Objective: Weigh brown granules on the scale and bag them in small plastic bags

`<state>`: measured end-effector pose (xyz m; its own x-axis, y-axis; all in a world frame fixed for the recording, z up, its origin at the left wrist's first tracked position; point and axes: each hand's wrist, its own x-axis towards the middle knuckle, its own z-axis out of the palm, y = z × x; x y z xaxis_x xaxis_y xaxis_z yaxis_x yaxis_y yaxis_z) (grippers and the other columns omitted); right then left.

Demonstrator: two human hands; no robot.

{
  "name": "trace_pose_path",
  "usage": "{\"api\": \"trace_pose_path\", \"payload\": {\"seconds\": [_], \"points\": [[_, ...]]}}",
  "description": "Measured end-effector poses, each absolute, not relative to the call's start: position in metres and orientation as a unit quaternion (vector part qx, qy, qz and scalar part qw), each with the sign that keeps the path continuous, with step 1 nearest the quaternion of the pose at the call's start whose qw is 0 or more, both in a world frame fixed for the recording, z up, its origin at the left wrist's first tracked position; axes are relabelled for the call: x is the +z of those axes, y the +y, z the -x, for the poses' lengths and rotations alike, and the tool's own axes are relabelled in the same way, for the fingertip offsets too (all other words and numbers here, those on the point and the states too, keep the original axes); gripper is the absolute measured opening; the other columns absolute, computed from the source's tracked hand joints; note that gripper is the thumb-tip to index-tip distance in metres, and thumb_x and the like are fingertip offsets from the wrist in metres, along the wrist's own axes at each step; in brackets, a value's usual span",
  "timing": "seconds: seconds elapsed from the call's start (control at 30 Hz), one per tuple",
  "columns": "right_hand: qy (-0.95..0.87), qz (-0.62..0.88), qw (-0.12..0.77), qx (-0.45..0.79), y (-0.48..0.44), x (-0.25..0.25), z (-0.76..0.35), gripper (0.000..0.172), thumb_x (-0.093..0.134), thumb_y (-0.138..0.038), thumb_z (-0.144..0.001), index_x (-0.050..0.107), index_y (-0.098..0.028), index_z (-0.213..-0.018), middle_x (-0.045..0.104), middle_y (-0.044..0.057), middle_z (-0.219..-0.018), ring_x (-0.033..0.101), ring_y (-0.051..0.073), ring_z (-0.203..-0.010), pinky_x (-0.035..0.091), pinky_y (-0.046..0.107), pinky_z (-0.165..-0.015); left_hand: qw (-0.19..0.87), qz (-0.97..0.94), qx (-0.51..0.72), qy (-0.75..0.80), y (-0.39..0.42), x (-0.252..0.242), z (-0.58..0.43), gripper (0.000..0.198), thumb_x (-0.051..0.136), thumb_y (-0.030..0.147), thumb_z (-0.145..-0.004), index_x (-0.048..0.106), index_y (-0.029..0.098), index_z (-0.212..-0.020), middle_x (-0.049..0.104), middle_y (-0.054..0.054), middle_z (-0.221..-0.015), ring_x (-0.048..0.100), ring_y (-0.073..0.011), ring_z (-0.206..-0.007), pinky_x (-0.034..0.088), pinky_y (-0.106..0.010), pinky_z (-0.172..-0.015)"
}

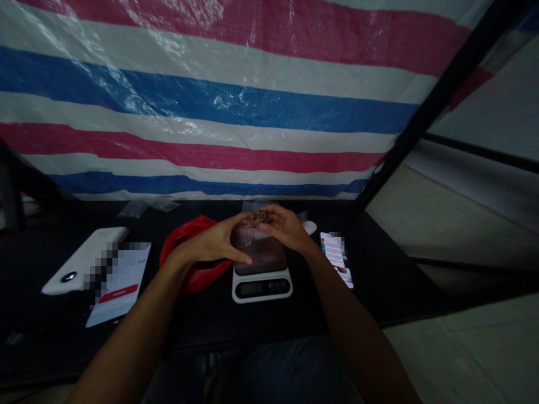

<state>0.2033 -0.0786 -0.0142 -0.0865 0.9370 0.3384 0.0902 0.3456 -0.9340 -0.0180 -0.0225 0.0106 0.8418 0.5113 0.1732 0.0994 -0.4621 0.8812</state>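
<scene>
Both forearms are seen reaching over the dark table (50,348). Left hand (214,244) and right hand (282,224) are closed together around a small clear bag (252,238) of brownish bits, held just above the scale (261,278). Red bag (189,247) lies beside. Bits could be spilled if the pinch slips.

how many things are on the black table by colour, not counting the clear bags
white: 4 (scale, flat device, paper slip, small round object)
red: 1 (bag)
printed card: 1
total: 6
</scene>
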Motion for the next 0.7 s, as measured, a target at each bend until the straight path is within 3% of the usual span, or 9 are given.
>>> {"api": "trace_pose_path", "payload": {"seconds": [0.17,0.5,0.7], "points": [[-0.635,0.418,0.523,0.385,-0.080,-0.015,-0.205,0.041,0.081,-0.035,-0.077,0.066,-0.022,-0.113,0.071,0.006,-0.110,0.069,0.018,-0.096,0.057,0.037,-0.090,0.428,-0.846,0.207,0.243,-0.018,0.013,0.021,0.058,0.080,0.047,-0.077,0.066,0.020,-0.126,0.072,-0.009,-0.126,0.067,-0.0283,-0.116,0.049,-0.043,-0.107],[-0.713,0.405,0.496,0.285,-0.086,-0.009,-0.202,0.038,0.066,-0.035,-0.092,0.068,-0.028,-0.129,0.061,0.008,-0.118,0.062,0.022,-0.109,0.055,0.040,-0.092,0.442,-0.826,0.261,0.233,-0.022,0.011,0.013,0.064,0.082,0.046,-0.075,0.066,0.020,-0.131,0.070,-0.011,-0.133,0.066,-0.0307,-0.120,0.048,-0.044,-0.110],[-0.691,0.423,0.526,0.260,-0.095,0.001,-0.190,0.043,0.071,-0.030,-0.087,0.066,-0.029,-0.130,0.063,0.007,-0.119,0.062,0.020,-0.092,0.055,0.033,-0.071,0.432,-0.821,0.297,0.224,-0.022,0.009,0.011,0.068,0.080,0.047,-0.078,0.062,0.018,-0.137,0.063,-0.013,-0.142,0.061,-0.0314,-0.129,0.043,-0.047,-0.115]]}}
